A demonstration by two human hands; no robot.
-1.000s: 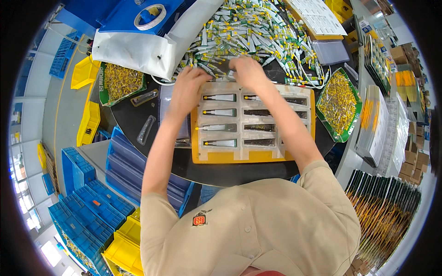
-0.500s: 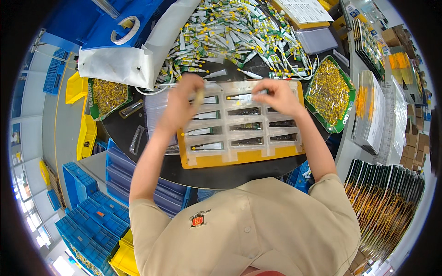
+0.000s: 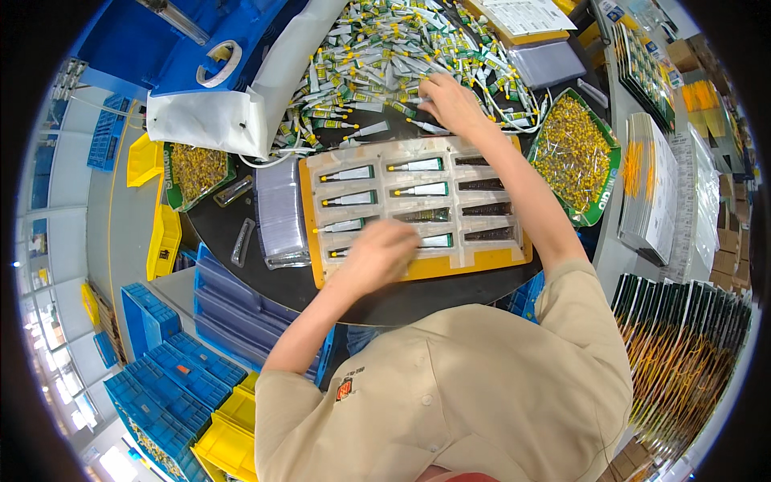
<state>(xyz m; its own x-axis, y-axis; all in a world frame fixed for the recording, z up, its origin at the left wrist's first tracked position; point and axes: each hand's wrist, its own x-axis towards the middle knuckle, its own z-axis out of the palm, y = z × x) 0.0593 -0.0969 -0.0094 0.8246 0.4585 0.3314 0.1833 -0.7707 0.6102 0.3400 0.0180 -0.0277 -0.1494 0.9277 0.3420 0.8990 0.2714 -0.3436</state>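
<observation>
My left hand [image 3: 382, 255], smeared by motion, is low over the moulded tray [image 3: 462, 261] on its yellow base, beside a small white tube [image 3: 438, 241] in the bottom slot of the middle column. Its fingertips are too blurred to read. My right hand [image 3: 451, 103] reaches past the tray to the near edge of a heap of small tubes [image 3: 393, 56] with yellow caps, its fingers pinched on one there. Tubes lie in the left column of the tray and in several middle slots. Dark, tube-shaped hollows [image 3: 487, 209] show in the right column.
Green-edged boxes of small yellow pieces flank the tray, one at the right [image 3: 572, 157] and one at the left [image 3: 197, 170]. Clear plastic blisters [image 3: 281, 213] are stacked left of the tray. A white cable [image 3: 522, 128] runs around the heap. Printed cards [image 3: 675, 353] stand at right.
My right hand has left the upper middle slot for the heap. My left hand has moved down and right to the bottom of the tray. More middle slots now hold tubes.
</observation>
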